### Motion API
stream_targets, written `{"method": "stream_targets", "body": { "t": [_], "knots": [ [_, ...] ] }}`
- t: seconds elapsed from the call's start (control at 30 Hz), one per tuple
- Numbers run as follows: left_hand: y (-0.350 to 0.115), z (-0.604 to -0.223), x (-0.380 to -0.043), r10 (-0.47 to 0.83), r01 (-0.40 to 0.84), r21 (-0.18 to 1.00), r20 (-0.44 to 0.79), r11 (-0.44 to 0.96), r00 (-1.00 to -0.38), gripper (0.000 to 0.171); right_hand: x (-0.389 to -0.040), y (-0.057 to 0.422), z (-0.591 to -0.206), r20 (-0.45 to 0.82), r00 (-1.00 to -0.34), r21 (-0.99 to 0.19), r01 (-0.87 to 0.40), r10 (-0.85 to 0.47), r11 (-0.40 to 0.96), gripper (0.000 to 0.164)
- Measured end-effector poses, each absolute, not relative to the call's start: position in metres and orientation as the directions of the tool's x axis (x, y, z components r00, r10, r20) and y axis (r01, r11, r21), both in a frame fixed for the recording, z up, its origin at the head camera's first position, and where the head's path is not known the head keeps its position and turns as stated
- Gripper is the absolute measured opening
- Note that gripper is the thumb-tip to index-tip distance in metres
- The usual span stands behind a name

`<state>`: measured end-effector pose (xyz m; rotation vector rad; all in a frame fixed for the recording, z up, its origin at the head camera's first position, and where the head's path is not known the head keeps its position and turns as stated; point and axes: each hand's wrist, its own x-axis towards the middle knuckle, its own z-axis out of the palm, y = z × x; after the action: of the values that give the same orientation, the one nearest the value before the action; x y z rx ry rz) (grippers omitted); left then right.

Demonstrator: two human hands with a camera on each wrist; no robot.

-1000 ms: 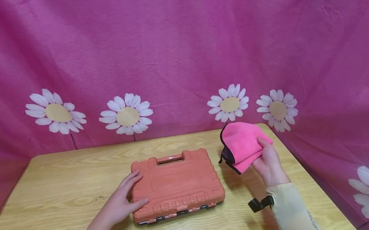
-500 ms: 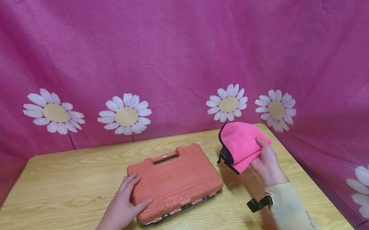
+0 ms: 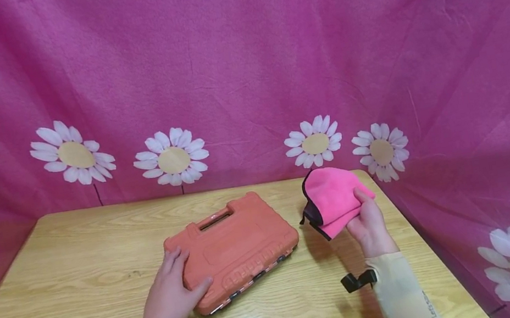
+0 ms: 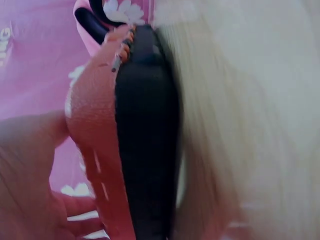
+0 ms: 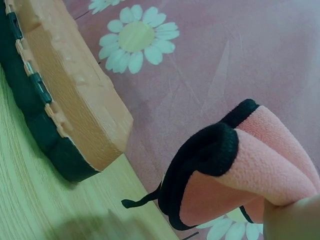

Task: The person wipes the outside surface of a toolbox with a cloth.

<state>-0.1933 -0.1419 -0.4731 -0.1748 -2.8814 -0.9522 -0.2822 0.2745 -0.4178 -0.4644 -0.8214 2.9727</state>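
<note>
An orange-red plastic tool case (image 3: 240,239) with a carrying handle lies closed on the wooden table, turned at an angle. Its black lower half (image 4: 147,135) shows in the left wrist view. My left hand (image 3: 168,292) rests spread over the case's left end, thumb and fingers touching the lid. To the right, my right hand (image 3: 371,227) pinches a folded pink cloth (image 3: 336,196) with black edging between thumb and fingers, held up above the table. A small black loop (image 5: 142,201) dangles from the cloth in the right wrist view.
The wooden table (image 3: 76,265) reaches back to a magenta curtain (image 3: 230,63) printed with white daisies, which also hangs along both sides. Black straps sit at both wrists.
The tool case has turned counterclockwise, its right end swinging toward the back, and has shifted slightly left. My left hand has moved with it. The right hand and cloth have hardly moved.
</note>
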Motion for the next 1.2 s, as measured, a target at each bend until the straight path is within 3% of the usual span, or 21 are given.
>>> {"method": "stream_targets", "body": {
  "t": [0.7, 1.0, 1.2],
  "knots": [
    [-0.101, -0.473, -0.167, 0.060, 0.194, 0.316, 0.387, 0.929, -0.920, 0.067, -0.286, 0.273, -0.415, -0.323, -0.943, -0.510, 0.098, 0.085, -0.855, 0.028],
    [-0.141, -0.465, -0.190, 0.099, 0.249, 0.492, 0.311, 0.834, -0.945, 0.060, -0.284, 0.275, -0.416, -0.316, -0.945, -0.495, 0.094, 0.078, -0.864, 0.028],
    [-0.190, -0.462, -0.219, 0.277, 0.352, 0.645, 0.220, 0.678, -0.935, 0.068, -0.284, 0.275, -0.415, -0.316, -0.944, -0.495, 0.082, 0.091, -0.865, 0.028]
  ]
}}
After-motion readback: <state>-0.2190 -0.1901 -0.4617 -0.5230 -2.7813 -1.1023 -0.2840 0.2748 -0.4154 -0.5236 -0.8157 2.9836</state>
